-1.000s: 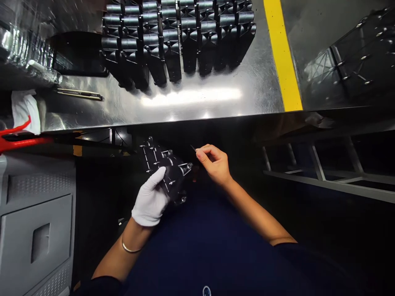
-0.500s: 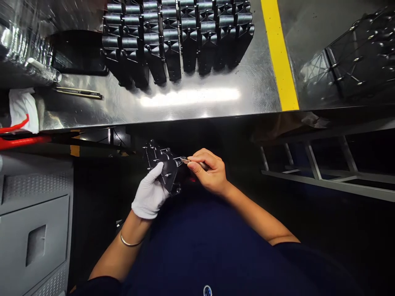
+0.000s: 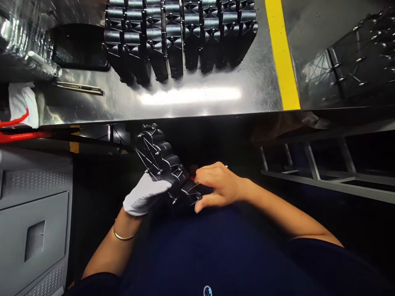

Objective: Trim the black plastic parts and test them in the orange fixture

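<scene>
A black moulded plastic part (image 3: 168, 158) with a ribbed, scalloped body and small bosses along its edges is held up in front of my body, below the bench edge. My left hand (image 3: 145, 193), in a white glove, grips its lower left side with the thumb lying across it. At the part's lower right end is my bare right hand (image 3: 219, 185), its thumb and fingers curved around that corner. A small pale tip (image 3: 226, 166) shows behind the right knuckles; the rest of that object is hidden by the hand.
Rows of similar black parts (image 3: 173, 45) stand on the metal bench (image 3: 197, 109). At left lie a box cutter (image 3: 80, 87), a black tray (image 3: 78, 61) and a white cloth (image 3: 23, 105). Yellow tape (image 3: 282, 53) crosses the bench; a grey cabinet (image 3: 33, 209) stands left, a metal frame (image 3: 327, 181) right.
The black part has turned and risen, showing more of its length. My right hand has shifted right and down from a blade-like tool's pinch to the part's end; the blade no longer shows.
</scene>
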### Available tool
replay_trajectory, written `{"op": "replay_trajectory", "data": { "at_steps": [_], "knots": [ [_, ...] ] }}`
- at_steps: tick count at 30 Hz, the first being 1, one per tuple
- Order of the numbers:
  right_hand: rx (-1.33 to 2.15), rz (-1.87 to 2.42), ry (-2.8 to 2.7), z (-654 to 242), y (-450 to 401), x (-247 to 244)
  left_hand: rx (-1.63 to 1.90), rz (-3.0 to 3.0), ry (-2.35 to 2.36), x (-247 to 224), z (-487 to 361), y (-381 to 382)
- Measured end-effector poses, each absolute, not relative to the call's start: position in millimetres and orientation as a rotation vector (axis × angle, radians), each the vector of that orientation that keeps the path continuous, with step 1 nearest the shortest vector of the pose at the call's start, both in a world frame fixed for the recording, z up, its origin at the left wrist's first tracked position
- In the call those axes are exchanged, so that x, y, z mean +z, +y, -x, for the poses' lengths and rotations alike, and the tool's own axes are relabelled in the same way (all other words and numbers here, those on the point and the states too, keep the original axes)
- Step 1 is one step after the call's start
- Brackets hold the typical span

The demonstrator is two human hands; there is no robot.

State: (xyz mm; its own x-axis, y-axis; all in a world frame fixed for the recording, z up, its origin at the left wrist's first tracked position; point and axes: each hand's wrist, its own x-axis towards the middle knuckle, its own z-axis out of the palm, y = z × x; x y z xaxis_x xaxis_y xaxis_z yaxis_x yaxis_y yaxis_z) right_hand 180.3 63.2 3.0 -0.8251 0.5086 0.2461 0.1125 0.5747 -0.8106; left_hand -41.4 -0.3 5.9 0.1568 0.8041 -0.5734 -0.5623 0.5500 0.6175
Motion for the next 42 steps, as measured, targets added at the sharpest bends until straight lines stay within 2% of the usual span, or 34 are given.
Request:
{"op": "replay_trajectory", "data": {
  "at_steps": [5,11,18,25,42],
  "knots": [
    [1.062,0.410,-2.380,-178.5,67.0,-0.1,1.008,-0.190,1.011,2.6,33.0,-3.7],
    [0.921,0.613,-2.300,-175.8,73.9,-3.3,1.023,0.008,1.099,-1.4,29.0,-2.9],
    [0.811,0.609,-2.271,-175.5,76.0,-4.8,1.022,0.095,1.102,-0.7,23.0,-2.7],
    [0.908,0.646,-2.294,-175.7,76.7,-4.9,1.015,0.234,1.106,3.7,17.0,-0.2],
    [0.771,0.757,-2.330,-176.4,73.7,-9.0,1.018,0.443,1.049,-1.2,7.0,2.2]
  ]
}}
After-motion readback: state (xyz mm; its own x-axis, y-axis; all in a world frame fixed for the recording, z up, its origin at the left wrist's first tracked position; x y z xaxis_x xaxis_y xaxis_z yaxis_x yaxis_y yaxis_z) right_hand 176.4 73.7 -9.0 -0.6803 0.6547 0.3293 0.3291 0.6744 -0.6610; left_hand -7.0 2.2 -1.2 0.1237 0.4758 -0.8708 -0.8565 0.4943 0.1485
